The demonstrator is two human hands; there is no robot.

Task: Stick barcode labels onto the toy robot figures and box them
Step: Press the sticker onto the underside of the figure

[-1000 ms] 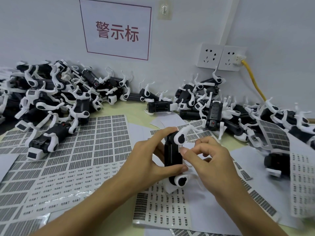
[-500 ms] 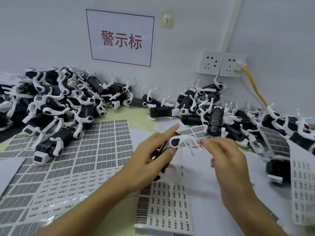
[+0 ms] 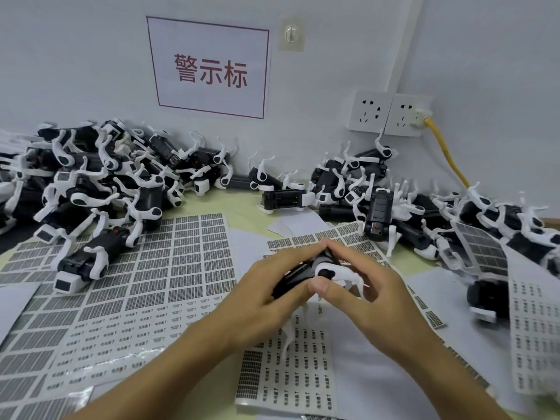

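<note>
Near the middle of the frame, slightly right, both hands hold one toy robot figure [image 3: 306, 275] just above the worktop [image 3: 239, 204]. The left hand [image 3: 266, 301] wraps around the figure's black body from the left, its fingers stretched along the top and its thumb under the lower end, so its grip is closed on the figure. The right hand [image 3: 375, 295] comes in from the right; its thumb presses on the white leg piece with the black oval spot, and its fingers curl over the far side, so that grip is also closed on the figure. The fingertips of both hands meet above the figure. A thin white leg hangs down below the hands, blurred.

Under and around the hands lie barcode label sheets [image 3: 169, 268], spread across the left and centre of the worktop, some printed with dense dark blocks, others with small sparse marks. One sheet [image 3: 288, 377] lies directly below the hands.

A large heap of black-and-white figures [image 3: 91, 189] fills the left of the frame against the wall. A second heap [image 3: 394, 204] runs along the right side, with another label sheet [image 3: 481, 250] propped against it.

On the wall hang a white sign with red characters [image 3: 209, 68], a small hook [image 3: 291, 33], and two sockets [image 3: 391, 115], with a yellow cable [image 3: 445, 153] plugged into the right one.
</note>
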